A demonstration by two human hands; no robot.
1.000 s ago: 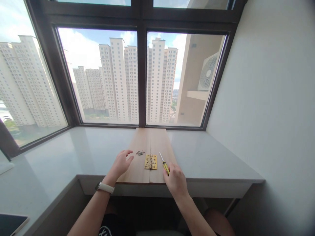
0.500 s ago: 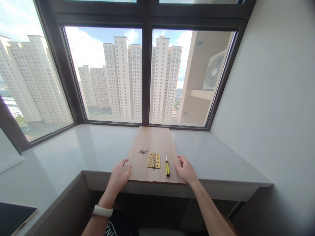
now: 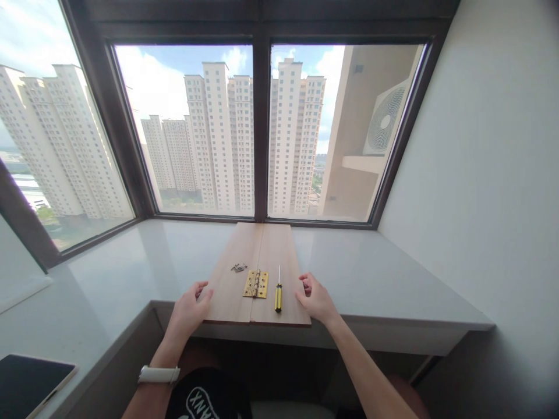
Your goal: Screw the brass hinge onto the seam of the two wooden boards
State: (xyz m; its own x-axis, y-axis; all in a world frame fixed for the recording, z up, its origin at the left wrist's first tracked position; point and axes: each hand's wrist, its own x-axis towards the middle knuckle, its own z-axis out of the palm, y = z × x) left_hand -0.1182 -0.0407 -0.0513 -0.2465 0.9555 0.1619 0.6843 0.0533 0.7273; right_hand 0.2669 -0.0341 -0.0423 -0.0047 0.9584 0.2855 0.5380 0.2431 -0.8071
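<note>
Two pale wooden boards lie side by side on the white sill, a narrow seam between the left board (image 3: 227,294) and the right board (image 3: 288,302). My left hand (image 3: 190,305) grips the outer edge of the left board, thumb near the top face. On the opposite side my right hand (image 3: 317,297) holds the right board's outer edge with fingers curled. An opened brass hinge (image 3: 255,284) lies flat across the seam. Left of it is a small pile of screws (image 3: 239,268). A screwdriver (image 3: 278,297) with a yellow and black handle rests on the right board, tip pointing away.
The white sill (image 3: 371,279) extends to both sides, with its front edge beneath the boards' near ends. Dark window frames (image 3: 261,134) rise behind, and a white wall (image 3: 493,174) stands at right. A dark-screened device (image 3: 32,384) lies at lower left.
Both boards have shifted left along the sill, with my two hands at their edges. The hinge, screws and screwdriver have travelled along on top. The camera view has tilted slightly.
</note>
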